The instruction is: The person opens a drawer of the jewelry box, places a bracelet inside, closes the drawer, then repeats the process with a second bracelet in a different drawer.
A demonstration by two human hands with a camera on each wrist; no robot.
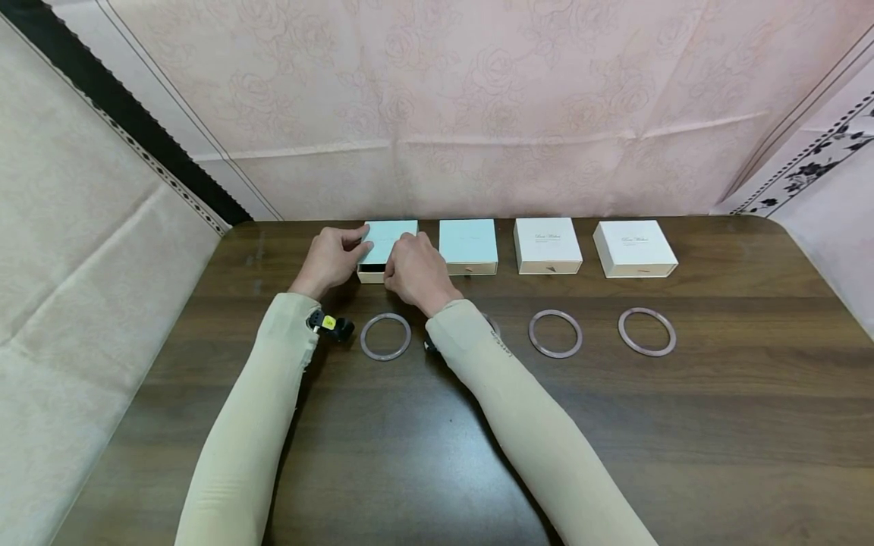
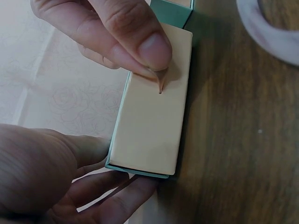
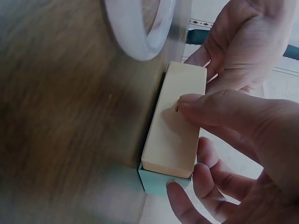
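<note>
A teal drawer box (image 1: 391, 230) stands at the left end of the row, its cream drawer (image 2: 145, 126) pulled partly out toward me. My left hand (image 1: 330, 262) holds this box at its left end, thumb and fingers against its sides. Between thumb and forefinger, my right hand (image 1: 418, 273) pinches the small brown ribbon pull tab (image 2: 161, 84) on the drawer front. The drawer's inside is hidden in both wrist views. Just in front of the box lies a pale, marbled bangle (image 1: 363, 337), which touches neither hand.
To the right stand another teal box (image 1: 467, 239) and two white boxes, one nearer (image 1: 548, 244) and one farther (image 1: 635, 246). More bangles lie before them: one partly behind my right sleeve (image 1: 495, 326), then one (image 1: 555, 354) and another (image 1: 622, 326). A patterned cloth (image 1: 478, 114) hangs behind the table.
</note>
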